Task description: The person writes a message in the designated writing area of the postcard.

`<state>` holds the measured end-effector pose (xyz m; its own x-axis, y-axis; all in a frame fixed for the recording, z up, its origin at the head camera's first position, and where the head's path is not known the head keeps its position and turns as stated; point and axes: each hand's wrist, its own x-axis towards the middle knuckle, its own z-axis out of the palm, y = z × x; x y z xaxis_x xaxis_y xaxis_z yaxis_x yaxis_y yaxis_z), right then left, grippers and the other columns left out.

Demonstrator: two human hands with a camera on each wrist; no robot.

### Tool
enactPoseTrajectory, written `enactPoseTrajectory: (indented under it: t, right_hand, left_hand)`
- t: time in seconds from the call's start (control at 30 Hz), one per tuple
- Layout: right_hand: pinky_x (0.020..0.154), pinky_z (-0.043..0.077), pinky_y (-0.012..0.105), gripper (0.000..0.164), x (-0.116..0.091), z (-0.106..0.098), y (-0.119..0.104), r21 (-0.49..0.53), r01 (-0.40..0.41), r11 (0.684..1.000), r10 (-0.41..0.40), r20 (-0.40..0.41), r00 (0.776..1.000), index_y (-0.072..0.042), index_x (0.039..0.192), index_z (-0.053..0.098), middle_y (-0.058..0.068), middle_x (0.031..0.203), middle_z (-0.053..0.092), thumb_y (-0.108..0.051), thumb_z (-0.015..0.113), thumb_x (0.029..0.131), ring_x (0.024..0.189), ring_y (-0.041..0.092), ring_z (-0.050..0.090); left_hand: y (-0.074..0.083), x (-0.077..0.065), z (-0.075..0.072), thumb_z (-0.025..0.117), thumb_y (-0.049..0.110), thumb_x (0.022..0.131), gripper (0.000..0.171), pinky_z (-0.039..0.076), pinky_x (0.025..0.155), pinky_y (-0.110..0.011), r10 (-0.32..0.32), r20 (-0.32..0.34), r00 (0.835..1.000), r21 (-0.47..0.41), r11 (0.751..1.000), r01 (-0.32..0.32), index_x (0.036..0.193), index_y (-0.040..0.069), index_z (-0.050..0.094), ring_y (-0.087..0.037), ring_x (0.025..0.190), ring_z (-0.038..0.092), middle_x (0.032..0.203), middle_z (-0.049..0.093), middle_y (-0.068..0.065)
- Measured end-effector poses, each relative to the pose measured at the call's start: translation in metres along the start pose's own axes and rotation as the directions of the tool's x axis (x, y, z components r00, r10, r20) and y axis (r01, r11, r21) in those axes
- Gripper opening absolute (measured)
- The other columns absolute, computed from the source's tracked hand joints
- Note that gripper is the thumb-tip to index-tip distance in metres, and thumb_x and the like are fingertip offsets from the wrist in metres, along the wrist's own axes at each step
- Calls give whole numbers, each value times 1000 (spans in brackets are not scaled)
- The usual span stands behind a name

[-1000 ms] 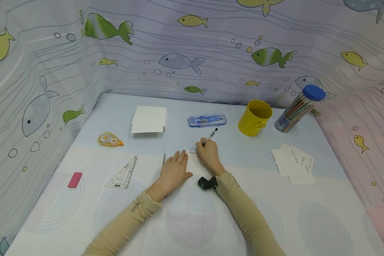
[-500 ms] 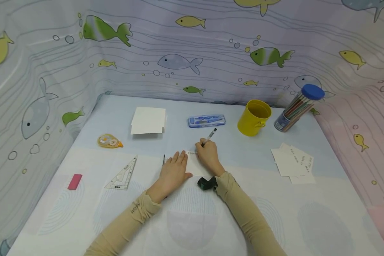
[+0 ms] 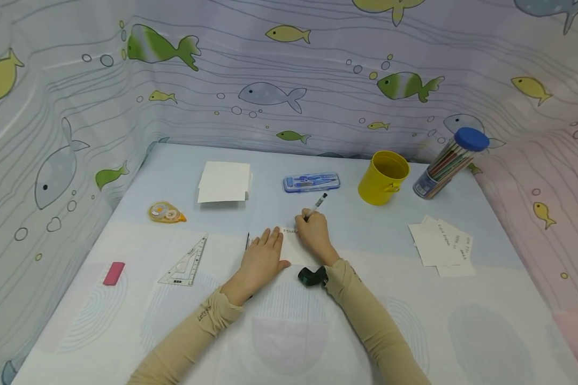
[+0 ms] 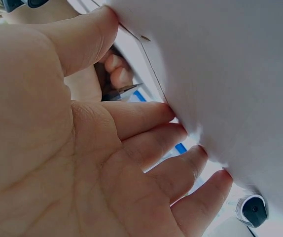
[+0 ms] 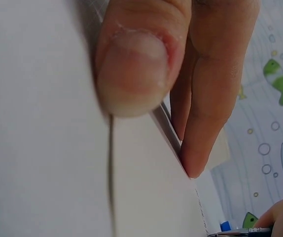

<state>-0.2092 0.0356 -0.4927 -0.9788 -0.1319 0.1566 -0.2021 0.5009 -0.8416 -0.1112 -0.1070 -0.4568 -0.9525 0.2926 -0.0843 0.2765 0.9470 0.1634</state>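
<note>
A white card [image 3: 294, 250] with a short line of writing along its far edge lies at the middle of the table. My left hand [image 3: 262, 262] rests flat on its left part, fingers straight; in the left wrist view those fingertips [image 4: 167, 111] touch the white surface. My right hand [image 3: 314, 233] pinches a pen [image 3: 319, 202] with a clear barrel and dark end, its tip down by the writing. In the right wrist view the pen [image 5: 237, 232] shows low at the right, beyond the left thumb. A thin dark stick [image 3: 248, 240] lies partly hidden under my left hand.
Left are a set square [image 3: 189, 264], pink eraser [image 3: 113, 273] and correction tape [image 3: 166, 212]. Behind stand a card stack [image 3: 224, 181], blue case [image 3: 311, 182], yellow cup [image 3: 383, 177] and pencil tube [image 3: 450, 163]. Written cards [image 3: 431, 246] lie right. A black camera [image 3: 312, 276] sits at my right wrist.
The row of small writing reaches slightly farther right on the card, with the pen shifting a little. My left hand has stayed in place; the whole view has shifted slightly.
</note>
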Motion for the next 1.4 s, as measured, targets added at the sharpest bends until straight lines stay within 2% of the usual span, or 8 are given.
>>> enactPoseTrajectory:
  t: [0.2, 0.47, 0.6, 0.87, 1.2, 1.4]
  right_hand:
    - [39, 20, 19, 38, -2, 0, -1, 52, -1, 999, 1, -1, 1000, -14, 52, 32, -7, 42, 32, -3, 49, 84, 38, 8, 32]
    - [40, 20, 19, 37, -1, 0, -1, 12, 2, 1000, -2, 7, 1000, -15, 53, 34, -6, 43, 33, -5, 49, 85, 39, 7, 30]
    - [41, 19, 19, 36, -1, 0, 1, 11, 10, 1000, -10, -17, 1000, -15, 53, 33, -6, 43, 30, -4, 49, 84, 40, 8, 27]
    - [36, 23, 19, 35, -4, -1, 3, 25, 25, 999, -23, -59, 998, -14, 53, 37, -9, 38, 34, -3, 48, 84, 33, 5, 35]
    - [35, 25, 20, 35, -2, -1, -1, 34, -16, 999, 17, -36, 999, -14, 53, 38, -5, 39, 38, -5, 48, 85, 33, 8, 38]
    - [37, 23, 19, 36, -2, -1, 2, 14, -4, 1000, 5, -41, 999, -14, 54, 37, -6, 40, 36, -5, 47, 87, 35, 8, 35]
  left_hand:
    - [0, -1, -1, 61, 46, 91, 74, 39, 110, -52, 3, -1, 1000, 9, 1000, -3, 143, -4, 42, -37, 141, 37, 152, 40, -19]
    - [0, -2, -2, 61, 45, 91, 74, 39, 110, -52, 7, -3, 1000, 9, 1000, -7, 143, -4, 43, -38, 140, 38, 151, 40, -19]
    - [1, -2, -1, 61, 45, 91, 74, 40, 109, -52, 8, -8, 1000, 11, 1000, -8, 142, -4, 43, -38, 140, 39, 151, 41, -19]
    - [2, -3, -1, 62, 45, 91, 74, 39, 110, -52, -3, -5, 1000, -6, 1000, 3, 143, -4, 43, -37, 140, 38, 151, 40, -19]
    - [0, -2, -2, 61, 45, 91, 74, 39, 110, -52, 3, 3, 1000, 3, 1000, -3, 143, -4, 42, -38, 141, 37, 152, 39, -19]
    - [0, -2, -1, 61, 45, 91, 74, 39, 110, -52, 5, 5, 1000, 1, 1000, -5, 143, -4, 42, -38, 141, 38, 152, 39, -19]
